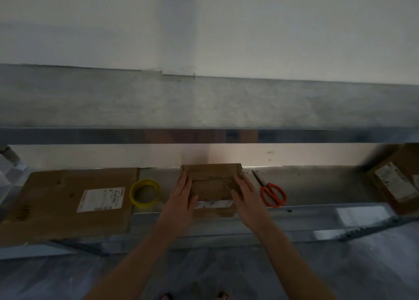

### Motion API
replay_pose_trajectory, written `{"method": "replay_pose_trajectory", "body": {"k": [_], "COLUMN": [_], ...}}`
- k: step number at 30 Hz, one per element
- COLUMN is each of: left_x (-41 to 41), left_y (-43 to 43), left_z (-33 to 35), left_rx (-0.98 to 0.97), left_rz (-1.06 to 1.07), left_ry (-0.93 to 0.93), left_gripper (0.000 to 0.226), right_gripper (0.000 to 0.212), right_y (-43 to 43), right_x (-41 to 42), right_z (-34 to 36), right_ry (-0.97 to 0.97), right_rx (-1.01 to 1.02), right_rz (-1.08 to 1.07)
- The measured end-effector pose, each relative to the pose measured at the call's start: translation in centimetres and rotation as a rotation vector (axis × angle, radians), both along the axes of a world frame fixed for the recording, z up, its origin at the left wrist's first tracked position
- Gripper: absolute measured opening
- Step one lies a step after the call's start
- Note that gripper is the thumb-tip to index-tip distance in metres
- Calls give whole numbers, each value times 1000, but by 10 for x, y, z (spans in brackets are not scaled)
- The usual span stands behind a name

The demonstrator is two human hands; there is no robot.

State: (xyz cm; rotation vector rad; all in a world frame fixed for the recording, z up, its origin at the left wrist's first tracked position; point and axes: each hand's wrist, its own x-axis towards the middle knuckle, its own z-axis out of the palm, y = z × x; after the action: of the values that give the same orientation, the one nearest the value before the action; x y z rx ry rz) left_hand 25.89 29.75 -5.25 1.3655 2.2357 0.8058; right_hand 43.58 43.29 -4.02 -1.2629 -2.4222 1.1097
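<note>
Hands: left hand (pixel 182 192) and right hand (pixel 248 192) are lying flat with straight fingers, pressing the small box (pixel 212 184).
Small box: sitting on the metal shelf (pixel 317 186).
Surface: tape roll (pixel 145 205) lying left of the small box, scissors (pixel 269 186) right of it.
Room: dim, with the white wall (pixel 204 27) rising behind the small box.
Unclear: box label blurring; carton (pixel 396 182) far right being cut off.

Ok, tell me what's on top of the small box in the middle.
The left hand and right hand lie flat on the small box, fingers straight. A white label shows at its near edge; the hands cover part of it and of the lid.
</note>
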Motion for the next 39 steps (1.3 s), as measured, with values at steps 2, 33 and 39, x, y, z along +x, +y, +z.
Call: {"method": "replay_pose_trajectory", "body": {"k": [2,33,39], "left_x": [5,29,48], "left_y": [4,17,7], "left_z": [1,2,-11], "left_rx": [-5,21,212], "left_rz": [53,247,269], "left_ry": [-120,-403,-410], "left_gripper": [67,53,67], "right_gripper": [57,74,100], "right_y": [7,-35,-23], "right_x": [-2,18,16], "right_z": [-4,3,-4], "right_ry": [25,427,421], "right_rx": [-40,-448,-429], "right_rz": [31,-172,-30]}}
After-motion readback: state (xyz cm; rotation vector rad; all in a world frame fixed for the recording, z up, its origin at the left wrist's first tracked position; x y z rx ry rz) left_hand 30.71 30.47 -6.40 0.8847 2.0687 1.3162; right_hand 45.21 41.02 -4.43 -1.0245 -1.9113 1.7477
